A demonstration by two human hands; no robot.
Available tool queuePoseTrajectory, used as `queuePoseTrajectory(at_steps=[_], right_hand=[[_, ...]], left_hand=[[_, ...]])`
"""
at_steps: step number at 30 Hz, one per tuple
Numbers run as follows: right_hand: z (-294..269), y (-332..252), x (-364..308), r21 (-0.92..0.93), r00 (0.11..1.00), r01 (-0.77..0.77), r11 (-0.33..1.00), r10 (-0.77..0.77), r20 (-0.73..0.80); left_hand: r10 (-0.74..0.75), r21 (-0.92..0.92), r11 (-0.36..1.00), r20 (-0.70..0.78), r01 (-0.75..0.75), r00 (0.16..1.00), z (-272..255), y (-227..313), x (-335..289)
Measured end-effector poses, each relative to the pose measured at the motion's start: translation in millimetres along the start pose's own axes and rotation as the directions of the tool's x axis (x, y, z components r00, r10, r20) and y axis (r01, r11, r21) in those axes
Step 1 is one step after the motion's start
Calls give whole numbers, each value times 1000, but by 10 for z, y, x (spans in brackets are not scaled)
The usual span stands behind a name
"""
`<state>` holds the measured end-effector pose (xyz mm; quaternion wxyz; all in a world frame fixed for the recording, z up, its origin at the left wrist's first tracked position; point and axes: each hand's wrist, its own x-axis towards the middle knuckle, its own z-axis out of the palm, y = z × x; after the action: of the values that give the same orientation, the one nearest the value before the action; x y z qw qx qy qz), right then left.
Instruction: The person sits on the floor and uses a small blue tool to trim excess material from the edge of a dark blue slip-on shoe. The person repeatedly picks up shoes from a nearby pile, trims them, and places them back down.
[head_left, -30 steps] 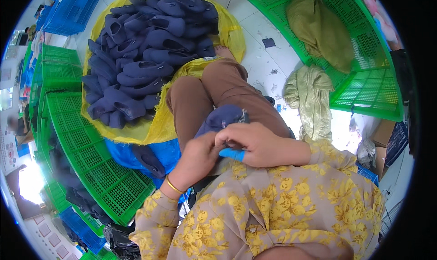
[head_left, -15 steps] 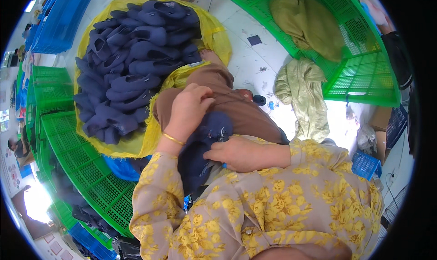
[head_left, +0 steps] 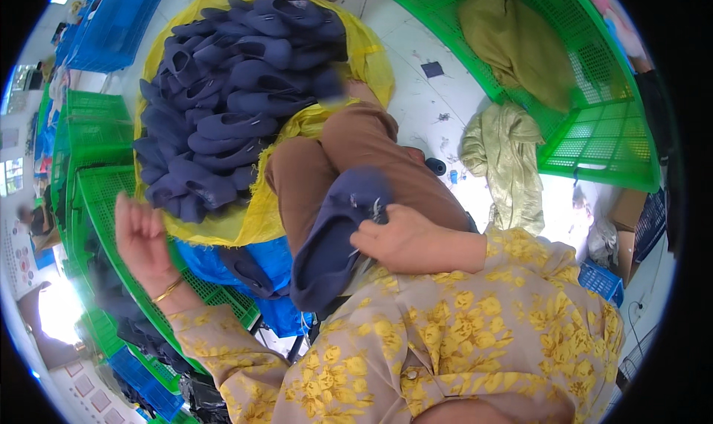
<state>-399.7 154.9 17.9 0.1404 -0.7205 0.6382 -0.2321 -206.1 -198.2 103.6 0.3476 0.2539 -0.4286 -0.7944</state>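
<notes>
A dark blue fabric shoe (head_left: 321,255) lies tilted across my lap, its opening facing up. My right hand (head_left: 405,238) grips it by the edge near the toe, thumb and fingers closed on the fabric. Some pale threads (head_left: 365,201) show on the toe beside my fingertips. Out to the left, away from the shoe, my left hand (head_left: 142,238) is raised with bent fingers drawn together; whatever they pinch is too small and blurred to make out. Another dark blue shoe (head_left: 249,272) rests on blue plastic (head_left: 197,259) just left of my lap.
A yellow woven sack (head_left: 375,60) heaped with dark blue shoes (head_left: 223,97) stands before my knees. Green crates (head_left: 104,183) line the left side. At far right a large green crate (head_left: 594,145) holds olive cloth (head_left: 512,45); a pale sack (head_left: 505,160) hangs at its side.
My left hand has swung from above the shoe out to the left. The shoe now shows more fully, its toe raised, while my right hand keeps its grip. The view has shifted slightly.
</notes>
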Motion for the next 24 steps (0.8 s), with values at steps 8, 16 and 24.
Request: queuePoseTrajectory(at_steps=[8,16,24], right_hand=[[244,234,104,-115,989,-89,989,75,-128],[-35,165,71,565,939,-313,763,338,64],[-31,336,-311,921,725,-345,183,675,138]], left_hand=[[404,618,785,-470,-34,785,-572,-393,-467],[265,593,805,-374,9,889,-682,-491,-382],[-21,368,915,-369,167,929,-1470,-597,-120]])
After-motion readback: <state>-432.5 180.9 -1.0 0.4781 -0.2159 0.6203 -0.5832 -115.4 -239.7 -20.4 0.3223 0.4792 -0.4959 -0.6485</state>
